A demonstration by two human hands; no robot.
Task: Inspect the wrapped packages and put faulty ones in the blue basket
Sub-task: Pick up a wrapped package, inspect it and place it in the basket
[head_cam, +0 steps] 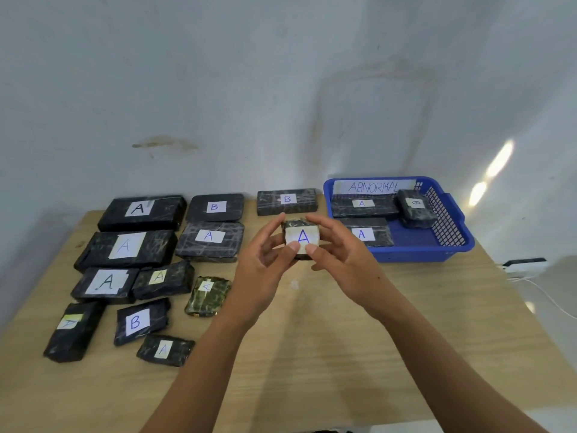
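A small dark wrapped package (301, 236) with a white label marked A is held up above the wooden table (312, 354), between both hands. My left hand (265, 264) pinches its left side and my right hand (340, 251) pinches its right side, thumbs on the label's lower edge. The blue basket (421, 251), with a sign reading ABNORMAL, stands at the back right and holds three dark packages (362, 205). Several black wrapped packages (125, 248) labelled A or B lie in rows on the left half of the table.
One package labelled B (286, 201) lies at the back just behind my hands. A greenish wrapped package (207, 295) lies left of my left wrist. A white wall rises behind the table. A white cable and a dark device (524, 264) sit off the table's right edge.
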